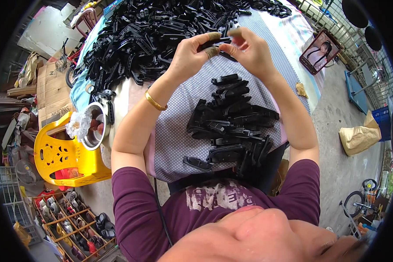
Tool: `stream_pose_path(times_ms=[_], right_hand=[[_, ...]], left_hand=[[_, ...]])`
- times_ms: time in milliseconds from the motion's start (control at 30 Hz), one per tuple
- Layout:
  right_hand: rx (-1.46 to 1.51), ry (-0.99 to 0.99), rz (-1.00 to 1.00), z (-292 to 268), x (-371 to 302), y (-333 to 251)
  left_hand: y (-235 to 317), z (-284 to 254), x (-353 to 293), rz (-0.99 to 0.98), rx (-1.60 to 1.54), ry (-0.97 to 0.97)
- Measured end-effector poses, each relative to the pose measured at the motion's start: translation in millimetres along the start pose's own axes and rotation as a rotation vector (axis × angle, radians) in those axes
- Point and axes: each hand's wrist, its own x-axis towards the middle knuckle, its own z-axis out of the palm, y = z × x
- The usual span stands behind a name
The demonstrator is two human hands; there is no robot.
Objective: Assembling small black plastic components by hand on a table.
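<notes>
Above the patterned cloth, my left hand (191,54) is closed round a slim black plastic part (214,43), its thumb and forefinger on either side. My right hand (252,51) meets it at the other end, fingers curled and thumb against the part; its fingertips are slightly blurred. Both sets of fingertips are darkly stained. Below my hands lies a smaller heap of black plastic parts (231,115) on the cloth near my lap. Just beyond my fingers spreads a large pile of similar black parts (148,37).
A phone (320,51) showing a person stands at the table's right. To the left, a metal bowl (101,131) with a plastic bag sits by a yellow chair (70,153). A shoe rack (74,222) is at lower left, and a brown paper sack (359,136) rests on the right-hand floor.
</notes>
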Motion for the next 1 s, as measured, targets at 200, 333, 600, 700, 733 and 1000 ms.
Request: stream_pose_path(times_ms=[200, 333, 600, 700, 733, 1000], right_hand=[[0.012, -0.313, -0.099, -21.8, 6.2, 7.7], [-0.131, -0.263, -0.175, -20.5, 6.3, 7.3], [0.317, -0.293, 0.152, -25.1, 20.8, 38.7], [0.093, -0.260, 0.020, -1.5, 20.9, 50.2], [-0.081, -0.283, -0.064, 13.6, 22.8, 42.4], [-0.620, -0.409, -0.335, 46.9, 25.5, 43.8]], left_hand=[[6.0, -1.2, 0.9, 0.049, 0.215, -0.077], [12.8, -1.7, -1.4, 0.156, 0.240, -0.051], [18.3, -9.2, -4.1, 0.023, 0.135, -0.572], [22.0, 13.3, -16.6, 0.262, 0.209, -0.746], [20.0, 15.5, -22.2, 0.331, 0.186, -0.680], [-30.9, 0.6, -8.8, 0.186, 0.933, 0.091]])
